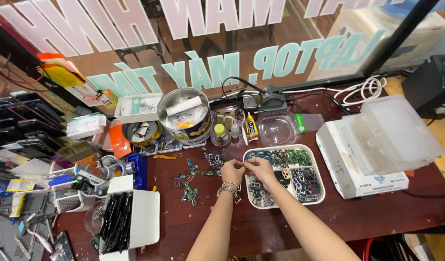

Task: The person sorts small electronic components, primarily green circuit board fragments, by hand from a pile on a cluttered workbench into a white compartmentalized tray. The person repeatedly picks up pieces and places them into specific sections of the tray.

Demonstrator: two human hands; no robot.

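Two hands, left hand [232, 170] and right hand [259, 167], grips pinched on one tiny part, over white tray's [317, 170] left edge, bare tabletop [377, 215] right.

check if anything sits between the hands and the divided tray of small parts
Nothing visible does. The left hand and right hand meet fingertip to fingertip right at the near-left edge of the white divided tray; what they pinch is too small to tell.

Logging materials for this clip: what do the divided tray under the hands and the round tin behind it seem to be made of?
Divided tray: likely plastic, cream, with a smooth matte look and rounded moulded walls. Round tin: apparently metal, its rim shiny and silvery.
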